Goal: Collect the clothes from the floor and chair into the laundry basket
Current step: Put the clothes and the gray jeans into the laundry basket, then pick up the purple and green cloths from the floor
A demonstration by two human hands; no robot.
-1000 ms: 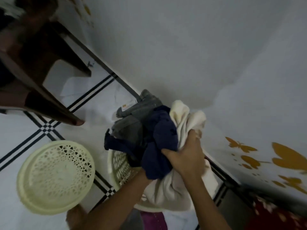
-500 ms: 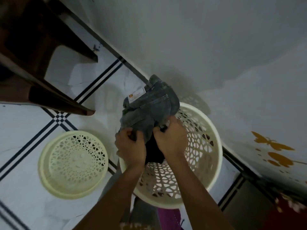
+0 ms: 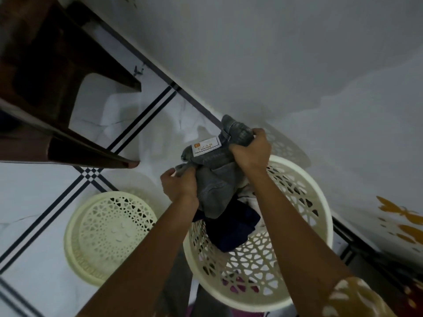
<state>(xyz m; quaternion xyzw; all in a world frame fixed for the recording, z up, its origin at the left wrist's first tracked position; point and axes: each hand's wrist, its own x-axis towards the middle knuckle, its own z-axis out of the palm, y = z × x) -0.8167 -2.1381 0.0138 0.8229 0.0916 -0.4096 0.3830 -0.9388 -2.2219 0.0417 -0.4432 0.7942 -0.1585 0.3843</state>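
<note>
A cream perforated laundry basket stands on the tiled floor against the wall. Grey jeans with a white waistband label hang over its far rim. My left hand grips the jeans at their left edge and my right hand grips them at the top right. A dark navy garment lies in the basket under the jeans, with a bit of white cloth beside it.
The basket's cream lid lies upturned on the floor to the left. A dark brown plastic chair stands at the upper left, one leg tip near the jeans. The grey wall runs along the right, with yellow butterfly decals.
The bundle of navy and white clothes has gone down into the basket. Both hands now hold only the grey jeans, spread slightly wider apart over the rim.
</note>
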